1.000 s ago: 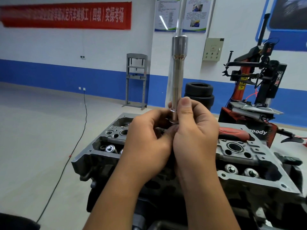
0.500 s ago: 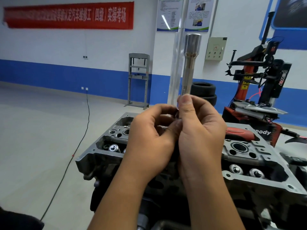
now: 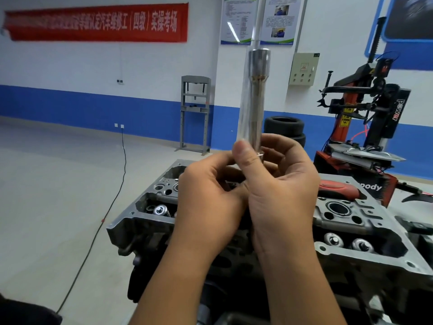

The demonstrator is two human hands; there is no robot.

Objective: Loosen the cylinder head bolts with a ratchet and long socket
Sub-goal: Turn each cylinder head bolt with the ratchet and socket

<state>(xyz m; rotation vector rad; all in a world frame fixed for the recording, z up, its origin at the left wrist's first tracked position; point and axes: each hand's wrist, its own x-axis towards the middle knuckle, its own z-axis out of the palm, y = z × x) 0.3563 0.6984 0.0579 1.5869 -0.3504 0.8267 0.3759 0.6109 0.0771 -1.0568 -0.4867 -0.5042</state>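
Above the cylinder head (image 3: 365, 233), the right hand (image 3: 278, 184) is gripping the long socket's (image 3: 256, 97) base, standing it upright, while the left hand (image 3: 210, 195) is curling round something hidden beneath, probably fitting the ratchet.

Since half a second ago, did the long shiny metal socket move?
Yes. The long shiny metal socket tipped left: its top leaned right of the grey wall pole, now it lines up with it.

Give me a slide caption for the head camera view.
Both hands, left hand and right hand, hold a long socket upright above the cylinder head.
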